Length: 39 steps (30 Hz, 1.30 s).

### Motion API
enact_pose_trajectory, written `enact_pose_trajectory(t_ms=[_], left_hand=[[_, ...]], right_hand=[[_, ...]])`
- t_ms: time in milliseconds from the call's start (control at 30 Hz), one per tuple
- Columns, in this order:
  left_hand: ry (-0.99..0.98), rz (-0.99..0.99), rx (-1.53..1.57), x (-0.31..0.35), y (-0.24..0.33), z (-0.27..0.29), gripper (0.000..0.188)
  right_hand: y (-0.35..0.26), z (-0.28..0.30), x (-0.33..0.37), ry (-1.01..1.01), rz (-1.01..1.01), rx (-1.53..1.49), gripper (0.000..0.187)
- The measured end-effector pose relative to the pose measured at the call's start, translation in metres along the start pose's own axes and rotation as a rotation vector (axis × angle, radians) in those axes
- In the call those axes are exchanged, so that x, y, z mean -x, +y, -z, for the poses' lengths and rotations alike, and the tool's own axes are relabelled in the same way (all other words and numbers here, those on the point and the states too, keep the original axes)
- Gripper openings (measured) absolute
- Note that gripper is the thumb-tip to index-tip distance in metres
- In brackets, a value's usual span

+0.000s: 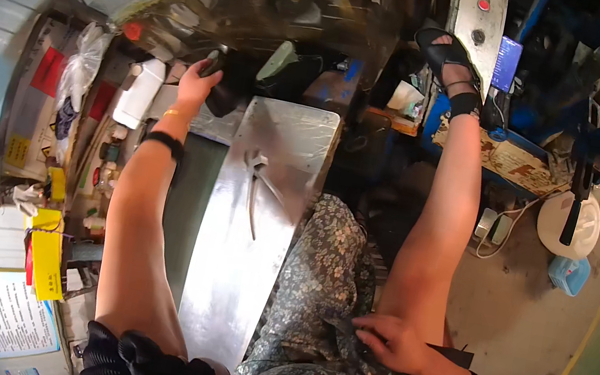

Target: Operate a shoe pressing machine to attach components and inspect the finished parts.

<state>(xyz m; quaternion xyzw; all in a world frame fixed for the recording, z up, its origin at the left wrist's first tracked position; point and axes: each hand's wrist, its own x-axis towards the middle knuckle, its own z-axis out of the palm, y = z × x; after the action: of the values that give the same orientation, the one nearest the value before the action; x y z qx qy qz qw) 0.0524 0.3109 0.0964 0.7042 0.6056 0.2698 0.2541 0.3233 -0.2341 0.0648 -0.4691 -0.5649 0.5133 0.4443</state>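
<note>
At bench's far end, left hand (pixel 198 81) is gripping a dark piece (pixel 222 89) beside the steel plate (pixel 265 205). Right hand (pixel 389 340) is resting slack on the lap. Pliers (pixel 256 188) lying loose; a nudge could likely slide them off.

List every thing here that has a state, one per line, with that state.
Left hand: raised, grip closed on the dark object.
Dark object: held at the far end of the metal plate.
Right hand: resting flat on the patterned fabric, holding nothing.
Pliers: lying on the metal plate, untouched.
Metal plate: lying flat.
Patterned fabric: draped over the lap.
</note>
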Motion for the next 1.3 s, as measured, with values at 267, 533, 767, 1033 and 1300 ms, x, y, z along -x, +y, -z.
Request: enact_pose_trajectory(t_ms=[267,533,767,1033,1300], left_hand=[[0.124,-0.348,-0.408,-0.022,0.022,-0.088,0.046],[0.033,-0.319,-1.000,0.033,0.062,-0.140,0.093],[-0.087,0.144,-0.807,-0.018,0.085,-0.174,0.105],[-0.084,-0.291,-0.501,0.032,0.071,-0.174,0.053],[-0.088,-0.425,-0.245,0.306,-0.033,-0.039,0.034]], right_hand=[[-0.008,0.000,-0.006,-0.046,-0.074,-0.075,0.026],[-0.005,-0.007,-0.007,-0.094,-0.097,-0.055,0.025],[-0.005,-0.005,-0.007,-0.070,-0.065,-0.084,0.027],[-0.003,-0.008,0.000,-0.047,0.004,-0.056,0.030],[-0.001,-0.011,0.011,-0.004,0.096,0.164,0.029]])
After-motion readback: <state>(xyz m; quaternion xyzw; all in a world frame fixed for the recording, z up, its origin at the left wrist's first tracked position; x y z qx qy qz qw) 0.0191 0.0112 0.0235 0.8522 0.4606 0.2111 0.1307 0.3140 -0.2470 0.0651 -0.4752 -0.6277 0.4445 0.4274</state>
